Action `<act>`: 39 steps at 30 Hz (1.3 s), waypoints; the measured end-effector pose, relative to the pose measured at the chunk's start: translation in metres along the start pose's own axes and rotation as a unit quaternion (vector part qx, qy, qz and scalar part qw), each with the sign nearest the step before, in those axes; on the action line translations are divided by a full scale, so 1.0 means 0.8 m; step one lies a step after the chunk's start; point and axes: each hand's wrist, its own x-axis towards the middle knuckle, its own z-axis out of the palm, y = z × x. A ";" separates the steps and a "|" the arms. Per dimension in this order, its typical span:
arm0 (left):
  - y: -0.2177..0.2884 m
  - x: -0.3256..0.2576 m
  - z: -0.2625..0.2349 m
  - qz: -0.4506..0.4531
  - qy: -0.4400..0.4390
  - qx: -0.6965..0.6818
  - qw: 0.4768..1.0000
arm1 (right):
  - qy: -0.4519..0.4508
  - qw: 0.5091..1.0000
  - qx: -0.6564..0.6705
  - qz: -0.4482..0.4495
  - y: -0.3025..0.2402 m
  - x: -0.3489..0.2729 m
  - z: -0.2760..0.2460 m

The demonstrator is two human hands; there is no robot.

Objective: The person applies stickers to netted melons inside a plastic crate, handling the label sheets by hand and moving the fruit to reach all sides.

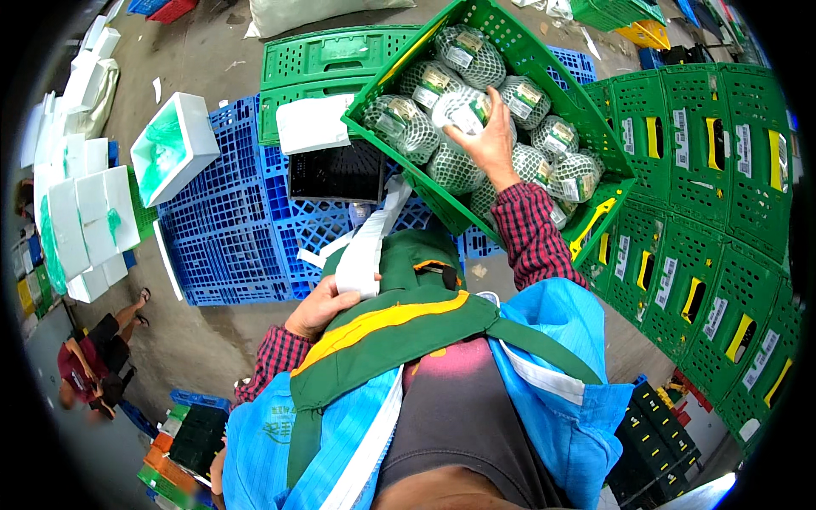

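My right hand reaches into a tilted green crate, thumb and index finger spread across the top of a labelled, round, net-wrapped item. Several more such round items in white foam netting, with paper labels, fill the crate; what is under the netting I cannot make out. Low in front of my green apron, my left hand is closed on a strip of white labels, which trails up toward the crate. Some fingers of that hand are hidden behind the strip.
Blue plastic pallets lie ahead, bearing green crates, a black tray and a white sheet. Stacked green crates wall the right side. White foam boxes stand left; a person is at lower left.
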 end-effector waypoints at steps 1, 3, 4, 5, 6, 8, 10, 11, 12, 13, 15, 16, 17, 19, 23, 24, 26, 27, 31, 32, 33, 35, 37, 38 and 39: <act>-0.002 0.000 -0.002 -0.018 0.012 0.048 0.999 | 0.014 0.999 0.016 -0.026 -0.013 0.008 -0.005; -0.006 0.006 -0.002 -0.029 0.055 0.079 0.995 | 0.036 0.997 0.031 -0.064 -0.038 0.029 0.007; -0.011 0.014 -0.005 -0.009 0.082 0.115 0.990 | 0.025 0.995 0.036 -0.089 -0.040 0.040 0.022; -0.019 0.023 -0.013 0.013 0.109 0.151 0.983 | 0.013 0.996 0.001 -0.088 -0.037 0.047 0.048; -0.027 0.030 -0.019 0.035 0.138 0.185 0.972 | 0.000 0.996 -0.031 -0.087 -0.034 0.047 0.073; -0.037 0.043 -0.023 0.052 0.204 0.115 0.971 | -0.049 0.990 -0.112 -0.064 -0.043 0.034 0.089; -0.034 0.050 -0.018 0.080 0.265 0.042 0.960 | -0.003 0.987 -0.042 -0.156 -0.078 0.013 0.056; -0.032 0.056 -0.018 0.099 0.283 0.013 0.954 | -0.053 0.985 0.031 -0.161 -0.094 -0.003 0.030; -0.033 0.063 -0.021 0.109 0.290 -0.011 0.951 | -0.103 0.976 0.101 -0.163 -0.107 -0.024 0.007; -0.032 0.070 -0.023 0.100 0.285 -0.019 0.953 | -0.242 0.940 0.217 -0.106 -0.121 -0.050 -0.012; -0.029 0.080 -0.017 0.105 0.276 -0.050 0.954 | -0.405 0.856 0.308 -0.095 -0.135 -0.103 -0.021; -0.026 0.085 -0.012 0.105 0.261 -0.043 0.959 | -0.435 0.842 0.287 -0.141 -0.135 -0.124 -0.020; -0.022 0.091 -0.007 0.104 0.247 -0.036 0.963 | -0.427 0.853 0.261 -0.146 -0.132 -0.138 -0.024; -0.018 0.100 0.002 0.101 0.234 -0.028 0.967 | -0.372 0.882 0.238 -0.164 -0.127 -0.156 -0.030; -0.013 0.112 0.024 0.074 0.217 -0.015 0.973 | -0.374 0.895 0.201 -0.141 -0.114 -0.163 -0.057; -0.013 0.116 0.024 0.084 0.243 -0.039 0.966 | -0.334 0.902 0.230 -0.148 -0.111 -0.165 -0.058; -0.015 0.125 0.022 0.105 0.294 -0.088 0.946 | -0.253 0.910 0.286 -0.162 -0.103 -0.168 -0.056; -0.013 0.128 0.012 0.097 0.333 -0.107 0.932 | -0.274 0.890 0.355 -0.081 -0.104 -0.162 -0.070; 0.011 0.120 -0.009 0.192 0.357 -0.132 0.904 | -0.094 0.855 0.485 0.158 -0.042 -0.114 -0.086; 0.027 0.124 0.013 0.192 0.379 -0.175 0.888 | -0.008 0.851 0.493 0.179 -0.005 -0.096 -0.073; 0.025 0.114 0.006 0.148 0.291 -0.192 0.926 | 0.029 0.865 0.460 0.199 0.029 -0.074 -0.064; 0.026 0.093 0.015 0.059 0.127 -0.239 0.961 | 0.094 0.894 0.388 0.205 0.106 -0.035 -0.035; 0.022 0.085 0.034 -0.048 0.087 -0.226 0.969 | 0.127 0.930 0.280 0.200 0.156 -0.012 -0.006; 0.023 0.084 0.052 -0.100 0.081 -0.194 0.973 | 0.132 0.948 0.205 0.204 0.172 -0.005 0.004; 0.022 0.080 0.063 -0.119 0.089 -0.172 0.974 | 0.092 0.973 0.104 0.184 0.175 -0.001 0.010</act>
